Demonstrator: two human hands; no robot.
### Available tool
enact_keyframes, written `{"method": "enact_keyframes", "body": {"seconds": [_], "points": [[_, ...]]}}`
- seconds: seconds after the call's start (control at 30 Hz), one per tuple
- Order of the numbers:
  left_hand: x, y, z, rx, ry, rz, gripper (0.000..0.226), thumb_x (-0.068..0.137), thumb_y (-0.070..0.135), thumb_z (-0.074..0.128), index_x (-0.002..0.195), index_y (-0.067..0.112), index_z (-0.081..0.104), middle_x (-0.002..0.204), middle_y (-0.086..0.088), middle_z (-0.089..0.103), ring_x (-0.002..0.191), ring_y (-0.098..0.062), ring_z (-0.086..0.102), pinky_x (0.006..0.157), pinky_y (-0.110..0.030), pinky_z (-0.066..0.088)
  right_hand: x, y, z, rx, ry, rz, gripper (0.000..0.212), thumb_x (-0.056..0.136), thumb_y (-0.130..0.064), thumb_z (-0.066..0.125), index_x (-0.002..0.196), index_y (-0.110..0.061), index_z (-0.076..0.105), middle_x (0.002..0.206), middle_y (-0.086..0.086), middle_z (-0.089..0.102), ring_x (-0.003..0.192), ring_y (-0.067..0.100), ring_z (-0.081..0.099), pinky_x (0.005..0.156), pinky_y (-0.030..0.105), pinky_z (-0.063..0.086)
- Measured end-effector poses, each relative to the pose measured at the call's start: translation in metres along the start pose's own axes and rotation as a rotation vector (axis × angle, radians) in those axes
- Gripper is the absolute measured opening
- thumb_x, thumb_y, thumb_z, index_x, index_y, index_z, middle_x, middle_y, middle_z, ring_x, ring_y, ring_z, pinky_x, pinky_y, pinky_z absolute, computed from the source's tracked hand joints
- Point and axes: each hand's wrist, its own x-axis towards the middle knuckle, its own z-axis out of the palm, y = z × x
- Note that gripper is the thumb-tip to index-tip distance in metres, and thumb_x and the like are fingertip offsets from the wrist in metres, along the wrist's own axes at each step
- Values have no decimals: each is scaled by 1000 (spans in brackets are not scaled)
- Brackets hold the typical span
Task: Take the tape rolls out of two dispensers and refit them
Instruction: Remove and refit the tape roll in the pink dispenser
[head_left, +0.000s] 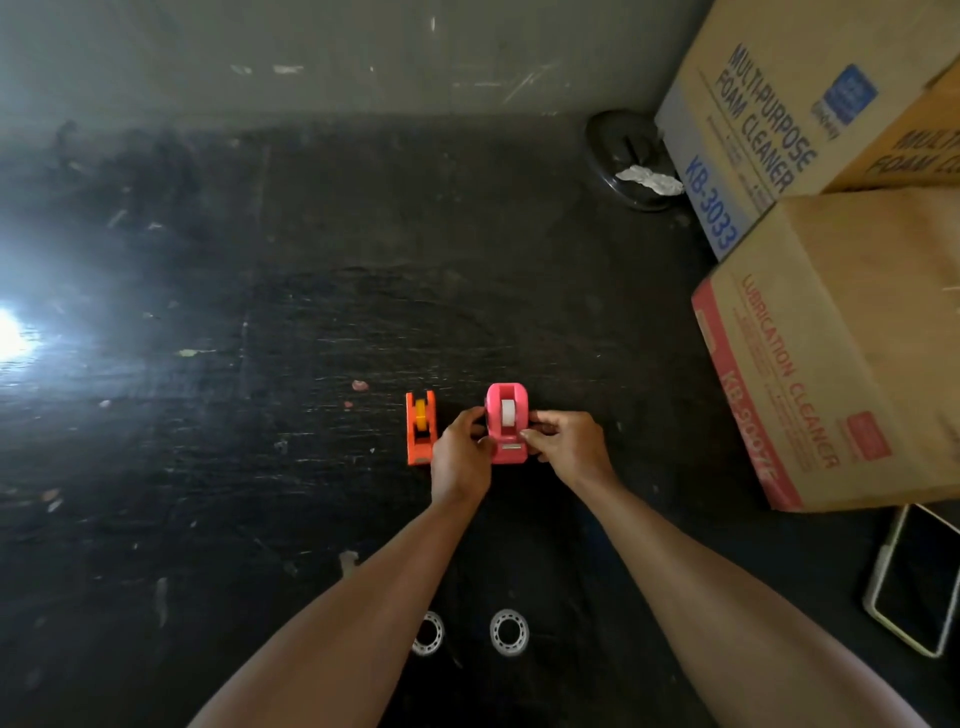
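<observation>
Pink plastic tape dispenser (508, 453) on the dark scuffed tabletop (311, 312), gripped from both sides.

White tape roll (508, 413) is seated in the pink dispenser's cradle, upright. Left hand (460, 449) has fingers curled against the dispenser's left side, thumb near the front of the base. Right hand (569, 444) pinches the right side with bent fingers. Orange plastic tape dispenser (420, 441) stands just left of the left hand, untouched, with a yellow tape roll (421, 415) in it. Two white perforated rings (509, 631) lie near the table edge between the forearms. Stacked cardboard cartons (857, 338) sit at right. Black-screened phone (919, 577) lies in front of them. Can't tell whether the cutter end carries tape.
</observation>
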Motion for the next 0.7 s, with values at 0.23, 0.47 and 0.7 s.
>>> {"method": "enact_keyframes", "body": {"seconds": [0.23,0.47,0.7], "points": [[-23,-11,-4,-57,-8,-5,52,98,8,63,147,21,50,131,-4,68,114,-18,69,98,-44,60,-28,9,0,41,1,-34,36,94,-10,72,130,-12,68,115,3,75,79,-1,66,65,14,53],[-84,-51,-1,-55,-26,0,51,97,10,67,145,22,53,125,-1,71,109,-15,71,94,-42,62,-88,43,13,52,-43,-82,33,92,-15,74,125,-18,73,106,-7,77,86,1,73,69,17,60],[-119,-75,4,-4,0,-33,50,96,10,67,143,23,55,123,-1,72,109,-13,70,93,-37,62,-125,62,25,46,-52,-96,34,90,-17,77,124,-21,74,100,-17,74,91,0,73,84,30,63]]}}
